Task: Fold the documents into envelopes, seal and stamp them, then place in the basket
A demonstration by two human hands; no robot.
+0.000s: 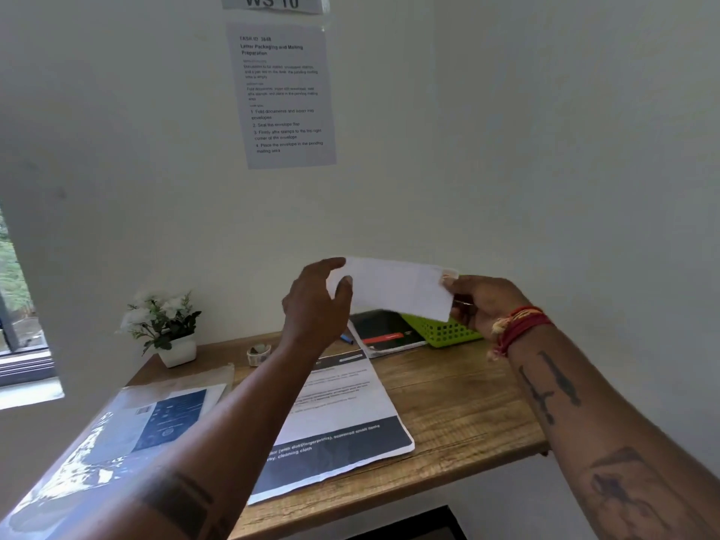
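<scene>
envelope (393, 288): white, held up in the air above the far part of the table, long side roughly level, tilted a little down to the right; its lower edge hangs in front of the basket
left hand (315, 302): grip on the envelope's left end, thumb at the front, fingers curled over the top edge
right hand (481, 302): grip pinching the envelope's right end near its top corner; red threads wound round the wrist
basket (448, 331): green, perforated walls, at the far right of the table against the wall; what lies inside cannot be told
table (459, 411): wooden top, set into a corner of white walls
documents (343, 422): printed sheets lying flat in the middle of the table, partly under the left forearm
plastic sleeve (128, 430): at the near left, dark printed sheet inside
tape roll (258, 353): small, just right of the potted plant (165, 325)
dark tablet (383, 331): just left of the basket
</scene>
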